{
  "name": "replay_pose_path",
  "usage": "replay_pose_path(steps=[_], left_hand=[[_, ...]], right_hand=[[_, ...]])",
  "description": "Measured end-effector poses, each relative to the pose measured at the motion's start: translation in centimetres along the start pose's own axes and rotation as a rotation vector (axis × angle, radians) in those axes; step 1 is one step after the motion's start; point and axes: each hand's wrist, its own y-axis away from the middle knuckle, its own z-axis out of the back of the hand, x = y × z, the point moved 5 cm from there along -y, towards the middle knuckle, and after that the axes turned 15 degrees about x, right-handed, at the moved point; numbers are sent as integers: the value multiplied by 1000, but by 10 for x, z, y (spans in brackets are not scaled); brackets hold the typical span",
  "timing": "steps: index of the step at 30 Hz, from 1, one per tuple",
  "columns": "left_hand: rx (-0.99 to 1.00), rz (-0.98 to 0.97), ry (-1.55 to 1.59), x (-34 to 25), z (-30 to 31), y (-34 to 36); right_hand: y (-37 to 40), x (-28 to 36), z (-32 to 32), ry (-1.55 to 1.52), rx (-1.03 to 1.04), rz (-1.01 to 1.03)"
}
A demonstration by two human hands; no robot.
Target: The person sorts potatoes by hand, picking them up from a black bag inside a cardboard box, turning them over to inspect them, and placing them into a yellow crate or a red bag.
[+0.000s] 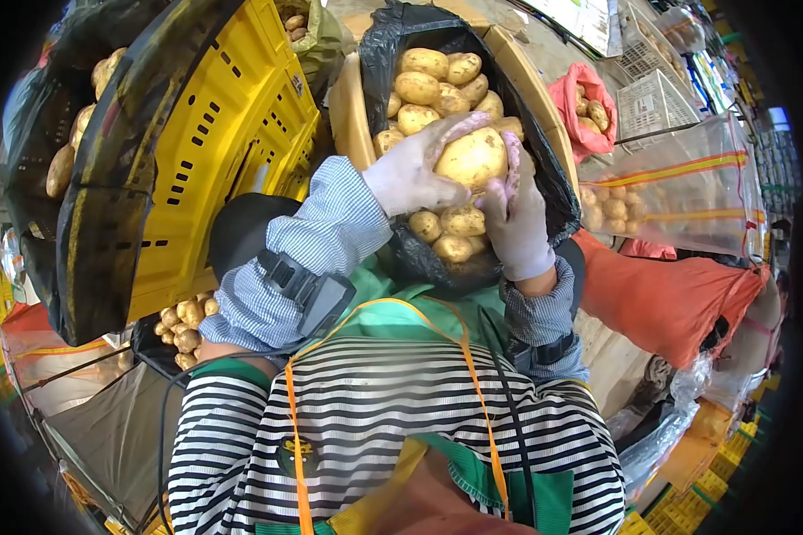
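A large pale-yellow potato [471,160] is between my two gloved hands, above a box. My left hand [410,174], in a white glove with lilac fingertips, curls around its left side. My right hand [519,218], gloved alike, presses its fingers along the right side. Beneath them is a cardboard box [351,111] lined with a black plastic bag [544,192]. Several potatoes [424,64] lie heaped in its far part, and a few more potatoes [453,248] show near my body. The held potato and my hands hide the middle of the heap.
A yellow plastic crate [232,116] stands tilted at my left, beside a black-lined container of potatoes [60,169]. On the right are a pink bag [562,94] of potatoes, a clear bag [687,192] and a stuffed red sack [669,299]. White crates [656,107] stand farther back.
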Motion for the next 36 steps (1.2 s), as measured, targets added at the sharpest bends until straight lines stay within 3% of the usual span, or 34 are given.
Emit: replay_pose_path(steps=[3, 6, 8, 11, 12, 13, 14, 15, 17, 18, 20, 21, 24, 28, 31, 33, 36], left_hand=[[15, 15, -59, 0, 1, -2], [-3, 15, 132, -2, -2, -1], [-103, -66, -50, -12, 3, 1], [-92, -184, -252, -16, 5, 0], [-93, -184, -251, -19, 6, 1], [-99, -191, -611, -28, 3, 5], [-103, -194, -971, -34, -2, 7], [-103, -194, -971, -33, -6, 8], [-285, -197, -629, -32, -1, 12], [-284, -198, -631, -34, 2, 12], [-61, -107, -85, -27, 4, 9], [-63, -105, -84, -29, 6, 9], [-96, -21, 327, -31, 9, 9], [-112, -78, 346, -24, 11, 7], [-75, -43, 361, -22, 8, 8], [-90, -26, 240, -21, 9, 9], [-57, 5, 281, -23, 7, 10]], right_hand=[[1, -14, -1, -179, -32, -97], [-4, -17, 1, -581, -53, -117], [-8, -16, 10, -535, -36, -102], [-10, -8, 19, -281, 75, 36], [-9, -3, 13, -699, 102, -149], [-6, 0, 5, -1115, 127, -340], [-8, 3, 4, -1273, 188, -345], [-6, -7, -5, -1273, 188, -345], [-2, -26, -14, -1122, -23, -13], [-1, -20, -14, -1401, 12, -73], [-4, -4, -7, -1415, 63, -95], [-5, 3, -5, -1427, 113, -120], [-4, 11, 2, -1274, 173, -214], [-2, 17, 7, -1180, 147, -196], [-2, 18, 8, -1303, 127, -186], [0, 13, 6, -1186, 146, -339], [1, 18, 10, -1185, 133, -299]])
